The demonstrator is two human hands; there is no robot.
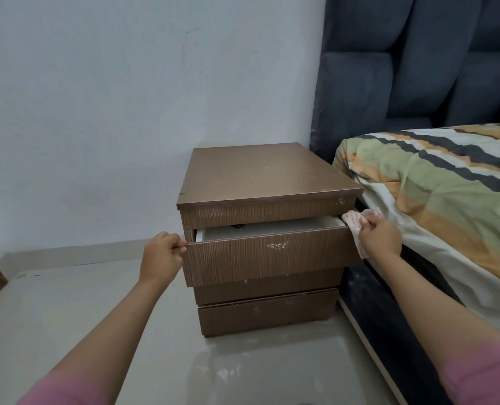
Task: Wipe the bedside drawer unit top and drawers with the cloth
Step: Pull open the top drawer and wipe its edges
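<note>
Head view: the pulled-out second drawer (267, 254) is pinched at its left corner by the left hand (161, 255); the cloth (357, 226) is clutched at its right corner by the right hand (381, 236).

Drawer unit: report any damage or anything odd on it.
The pulled-out drawer has whitish scuffs mid-front; similar specks mark the bottom drawer. The top's front-left corner looks chipped.

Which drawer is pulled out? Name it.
The second drawer, just under the keyhole drawer: its pale inside shows, with the left hand and cloth-holding right hand at its ends. The bottom drawer sits shut.
</note>
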